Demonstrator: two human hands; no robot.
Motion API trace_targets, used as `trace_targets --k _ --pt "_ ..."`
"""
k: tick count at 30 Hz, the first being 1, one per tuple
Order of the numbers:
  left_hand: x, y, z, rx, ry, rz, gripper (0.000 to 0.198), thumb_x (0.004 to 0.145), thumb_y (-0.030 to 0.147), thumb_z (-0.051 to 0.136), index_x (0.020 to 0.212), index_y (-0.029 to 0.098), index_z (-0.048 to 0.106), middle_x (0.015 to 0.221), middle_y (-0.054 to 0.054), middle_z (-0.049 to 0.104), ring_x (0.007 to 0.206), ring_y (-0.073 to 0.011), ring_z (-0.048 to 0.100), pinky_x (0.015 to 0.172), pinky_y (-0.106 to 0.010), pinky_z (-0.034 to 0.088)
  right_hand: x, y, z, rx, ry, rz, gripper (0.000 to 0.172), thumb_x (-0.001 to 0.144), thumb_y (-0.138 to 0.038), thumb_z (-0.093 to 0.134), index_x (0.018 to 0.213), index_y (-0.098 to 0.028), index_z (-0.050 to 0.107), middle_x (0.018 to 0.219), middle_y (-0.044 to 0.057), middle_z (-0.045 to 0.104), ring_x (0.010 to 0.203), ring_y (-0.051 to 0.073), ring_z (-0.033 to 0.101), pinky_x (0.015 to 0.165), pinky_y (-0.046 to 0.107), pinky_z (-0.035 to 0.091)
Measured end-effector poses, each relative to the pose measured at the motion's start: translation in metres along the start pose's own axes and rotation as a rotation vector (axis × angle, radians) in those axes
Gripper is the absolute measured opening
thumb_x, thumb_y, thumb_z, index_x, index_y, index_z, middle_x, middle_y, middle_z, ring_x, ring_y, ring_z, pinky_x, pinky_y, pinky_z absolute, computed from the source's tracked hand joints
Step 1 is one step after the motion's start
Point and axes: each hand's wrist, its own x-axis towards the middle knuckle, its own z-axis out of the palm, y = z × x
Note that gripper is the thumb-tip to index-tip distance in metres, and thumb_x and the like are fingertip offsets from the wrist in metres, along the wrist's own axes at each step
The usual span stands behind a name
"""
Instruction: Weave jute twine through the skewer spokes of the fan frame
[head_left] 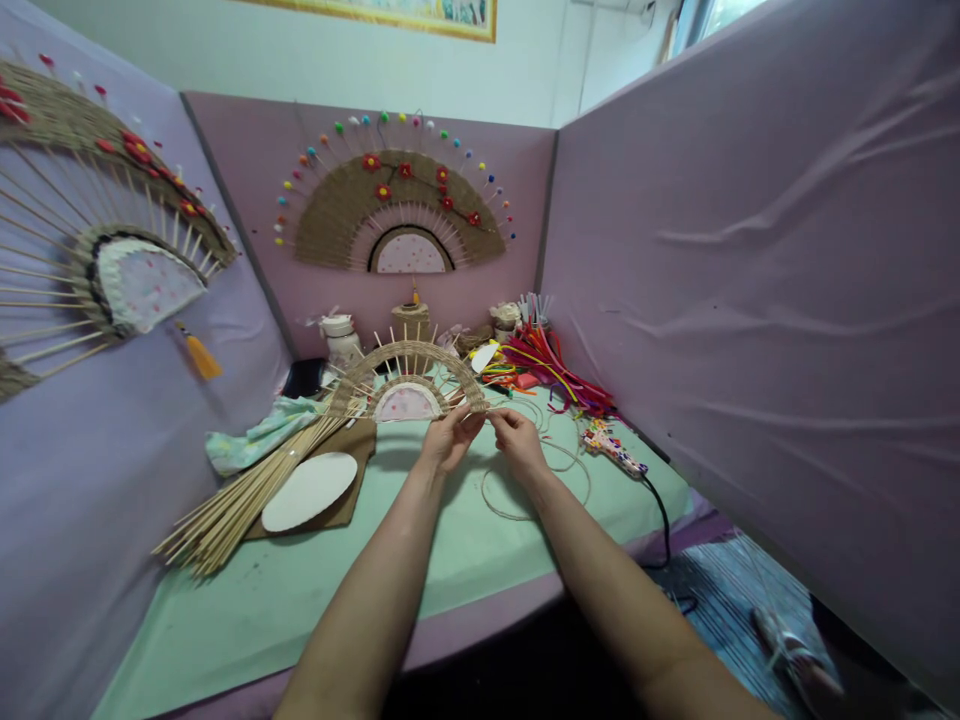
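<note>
A half-round fan (pixel 409 352) of thin sticks and woven twine stands upright over the table, with a white dotted half-disc (pixel 407 402) at its base. My left hand (pixel 453 438) is closed on the fan's lower right corner. Just beside it, my right hand (pixel 517 440) pinches the twine (pixel 489 411) at the fan's edge. Loops of the same twine trail over the green cloth to the right, partly under my right forearm. The fingers hide the exact spot where twine and fan meet.
A bundle of sticks (pixel 259 480) and a white oval card (pixel 311 491) lie left on brown cardboard (pixel 352 500). Red pipe cleaners (pixel 559 365) and a corded glue gun (pixel 615 450) are at right. Finished fans (pixel 322 225) hang on the partitions. A twine spool (pixel 411 322) stands behind.
</note>
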Motion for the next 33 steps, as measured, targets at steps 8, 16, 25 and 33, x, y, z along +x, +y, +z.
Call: trace_targets --k 8,16,25,33 --pt "-0.007 0.009 0.005 0.071 -0.017 -0.061 0.025 0.074 0.009 0.067 0.099 0.013 0.065 0.089 -0.008 0.074 0.084 -0.0183 0.07 0.09 -0.04 0.053 0.008 -0.008 -0.016 -0.251 0.103 -0.335 0.021 0.073 -0.037 0.067 0.074 -0.015 0.067 0.069 0.001 0.063 0.066 0.013 0.052 0.066 0.026 0.042" --pt "-0.002 0.008 0.0 0.069 0.013 -0.023 0.022 0.073 0.007 0.066 0.095 0.011 0.065 0.087 -0.007 0.073 0.082 -0.0154 0.068 0.094 -0.042 0.053 0.011 -0.002 -0.021 -0.374 0.135 -0.443 0.025 0.077 -0.041 0.066 0.073 -0.016 0.065 0.07 0.002 0.062 0.066 0.014 0.051 0.065 0.027 0.042" --pt "-0.002 0.012 0.001 0.122 0.037 -0.037 0.025 0.073 0.005 0.064 0.097 0.011 0.064 0.086 -0.006 0.073 0.079 -0.0155 0.068 0.091 -0.043 0.055 0.011 -0.005 -0.024 -0.455 0.11 -0.617 0.019 0.083 -0.036 0.06 0.078 -0.018 0.065 0.078 0.004 0.062 0.072 0.016 0.055 0.068 0.029 0.044" --pt "-0.008 0.018 -0.001 0.22 -0.118 -0.164 0.032 0.077 0.011 0.065 0.109 0.013 0.063 0.101 -0.01 0.072 0.09 -0.0214 0.069 0.092 -0.047 0.052 0.021 -0.001 -0.03 -0.238 0.048 -0.269 0.027 0.073 -0.045 0.067 0.074 -0.017 0.065 0.061 -0.002 0.055 0.055 0.011 0.045 0.054 0.025 0.039"
